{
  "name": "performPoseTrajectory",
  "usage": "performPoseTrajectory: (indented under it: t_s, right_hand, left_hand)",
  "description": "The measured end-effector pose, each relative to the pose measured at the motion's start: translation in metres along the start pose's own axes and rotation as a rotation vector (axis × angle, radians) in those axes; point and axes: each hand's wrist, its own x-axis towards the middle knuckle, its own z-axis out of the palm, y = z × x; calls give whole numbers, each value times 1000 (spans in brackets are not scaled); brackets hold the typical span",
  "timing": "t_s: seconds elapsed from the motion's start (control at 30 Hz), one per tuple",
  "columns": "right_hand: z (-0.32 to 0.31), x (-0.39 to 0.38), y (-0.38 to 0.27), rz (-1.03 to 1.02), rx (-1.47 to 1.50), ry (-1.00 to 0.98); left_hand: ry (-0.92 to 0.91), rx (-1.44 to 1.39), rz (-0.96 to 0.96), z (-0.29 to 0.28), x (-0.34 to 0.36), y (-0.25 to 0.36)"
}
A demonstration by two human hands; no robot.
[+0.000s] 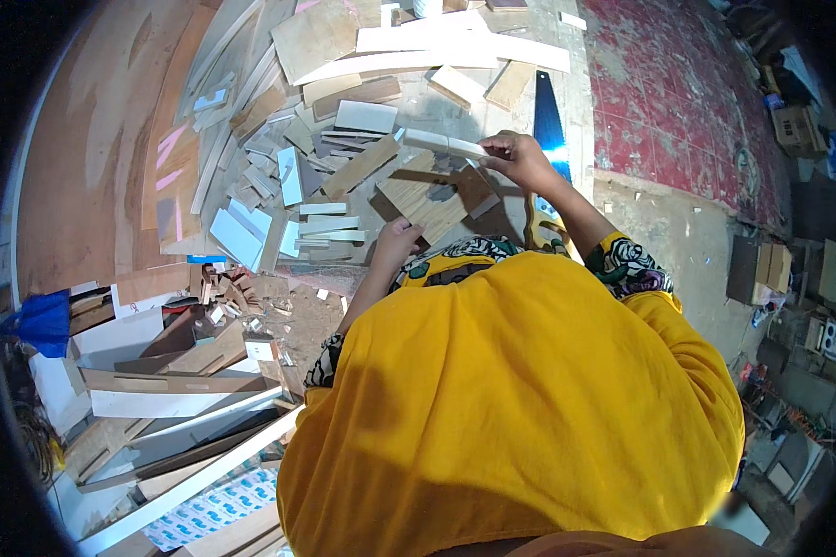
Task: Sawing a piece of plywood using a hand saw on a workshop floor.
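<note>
My right hand (520, 160) is closed, with thumb and fingers pinching the right end of a narrow white wooden strip (437, 142). That strip reaches leftward over the far side of a square wooden board (418, 197). My left hand (398, 243) has its fingers closed at the board's near left edge. A dark patch, perhaps shadow, covers part of the board's face. To the right of my right hand lies a handsaw; its dark blade (549, 121) points away from me, and its yellow handle (544, 226) lies beside my forearm.
Wood offcuts (318, 190) crowd the worktop left of my hands. Long pale strips (437, 58) lie at the far side. Large brown panels (93, 139) stand at the left, stacked boards (176, 399) at lower left. A red, stained surface (669, 111) spreads at upper right.
</note>
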Motion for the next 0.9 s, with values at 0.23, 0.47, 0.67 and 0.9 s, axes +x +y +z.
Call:
performPoseTrajectory:
  t_s: [0.23, 0.47, 0.67, 0.9]
  right_hand:
    - [4, -2, 13, 451, 568, -191]
    - [11, -10, 51, 600, 653, -41]
    - [24, -14, 72, 542, 534, 6]
    - [17, -15, 25, 343, 214, -77]
  left_hand:
    - [14, 42, -12, -8, 11, 2]
    - [26, -75, 4, -6, 12, -3]
    - [31, -169, -29, -6, 6, -6]
    - [26, -312, -23, -2, -10, 18]
